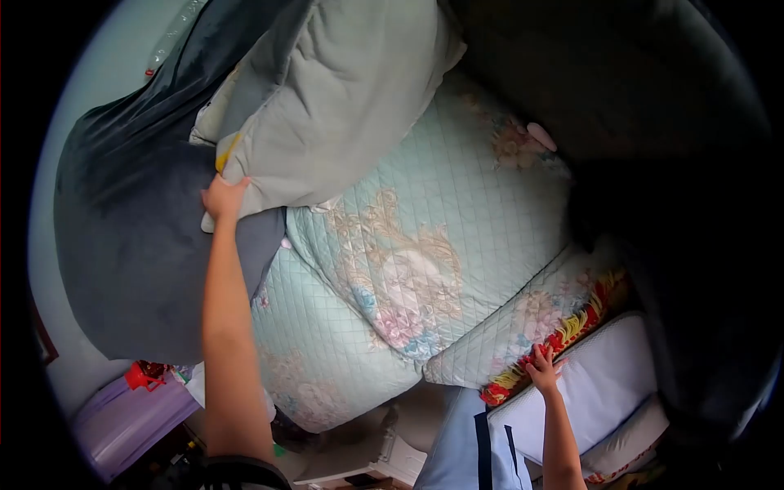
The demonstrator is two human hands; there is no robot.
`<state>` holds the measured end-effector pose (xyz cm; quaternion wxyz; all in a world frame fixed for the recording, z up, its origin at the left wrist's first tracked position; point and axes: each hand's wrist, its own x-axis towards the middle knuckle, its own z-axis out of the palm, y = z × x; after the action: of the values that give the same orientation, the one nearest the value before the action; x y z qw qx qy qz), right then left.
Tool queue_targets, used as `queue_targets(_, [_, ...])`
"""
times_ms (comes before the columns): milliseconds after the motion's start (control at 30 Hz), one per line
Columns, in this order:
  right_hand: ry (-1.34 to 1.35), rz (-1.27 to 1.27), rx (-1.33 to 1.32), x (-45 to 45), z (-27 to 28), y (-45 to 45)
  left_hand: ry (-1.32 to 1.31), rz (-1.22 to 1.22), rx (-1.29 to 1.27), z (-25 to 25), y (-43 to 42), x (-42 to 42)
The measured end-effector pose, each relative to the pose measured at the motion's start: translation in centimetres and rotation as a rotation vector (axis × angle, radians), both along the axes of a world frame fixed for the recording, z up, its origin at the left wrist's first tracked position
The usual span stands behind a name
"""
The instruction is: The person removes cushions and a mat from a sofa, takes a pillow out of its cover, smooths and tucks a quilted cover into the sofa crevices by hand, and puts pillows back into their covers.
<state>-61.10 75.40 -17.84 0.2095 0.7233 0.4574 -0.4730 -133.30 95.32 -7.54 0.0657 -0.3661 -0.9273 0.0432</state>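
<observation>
The left hand has its fingers closed on the near-left corner of a large, soft, light grey fabric cushion, just below a narrow yellow strip at the cushion's edge. The cushion lies far and left of the middle, slanting across a pale green quilted cover with a diamond-like stitch and pink, blue and beige floral patterns. A dark blue-grey, velvety cloth spreads on the left side, partly behind the cushion.

The right hand is at the near right, fingers spread and bent against a red-and-yellow tasselled fringe; whether they pinch it or only rest on it, I cannot tell. Just beside that hand is a white rectangular cushion, with a beige padded piece along its near side.

A small pale pink oval object lies on the far right part of the cover. At the near left, a glossy purple object sits beside a red plastic item. Light blue trousers with dark stripes show at the near edge. The far right is too dark to make out clearly, though it looks like dark fabric.
</observation>
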Motion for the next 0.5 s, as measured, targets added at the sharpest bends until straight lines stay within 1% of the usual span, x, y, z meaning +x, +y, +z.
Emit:
queue_targets(33, [0.002, 0.001, 0.007, -0.2, -0.1, 0.2, 0.002, 0.001, 0.007, 0.1, -0.7, 0.6])
queue_targets(100, [-0.065, -0.012, 0.037, -0.4, 0.0, 0.5, -0.122, 0.033, 0.105, 0.5, -2.3, 3.3])
queue_targets(133, [-0.054, 0.084, 0.121, 0.8, -1.7, 0.2, -0.138, -0.03, 0.108, 0.6, -3.9, 5.1])
queue_targets(200, [0.206, -0.176, 0.162, 0.1, -2.6, 1.9, -0.213, -0.127, 0.077, 0.9, -8.1, 10.2])
queue_targets(233, [0.391, -0.381, 0.288, -0.2, -3.8, 1.9, -0.221, -0.159, -0.003, 1.8, -10.4, 14.5])
queue_targets(267, [0.499, -0.545, 0.256, -3.4, 0.2, 4.3, -0.401, -0.124, -0.051, 3.1, -12.5, 19.4])
queue_targets(300, [0.61, -0.706, 0.221, -8.1, 6.2, 7.8, -0.46, -0.259, -0.208, 3.6, -15.1, 24.1])
queue_targets(333, [0.809, -0.809, 0.213, -10.3, 9.8, 9.4, -0.506, -0.598, -0.309, 3.1, -18.2, 28.7])
queue_targets(367, [1.01, -0.907, 0.204, -11.7, 12.0, 10.2, -0.563, -0.938, -0.374, 2.6, -21.4, 33.4])
queue_targets(400, [1.16, -0.931, 0.254, -12.7, 12.2, 10.4, -0.645, -0.972, -0.534, 10.1, -19.3, 39.2])
queue_targets(433, [1.308, -0.952, 0.307, -13.3, 12.4, 10.5, -0.797, -0.924, -0.535, 11.2, -21.3, 43.3])
queue_targets(467, [1.132, -0.87, 0.179, -13.3, 15.0, 11.3, -0.865, -0.999, -0.309, 9.3, -25.3, 46.5])
queue_targets(500, [0.706, -0.696, 0.339, -13.9, 16.0, 11.4, -0.85, -1.026, -0.335, 10.1, -26.3, 49.0])
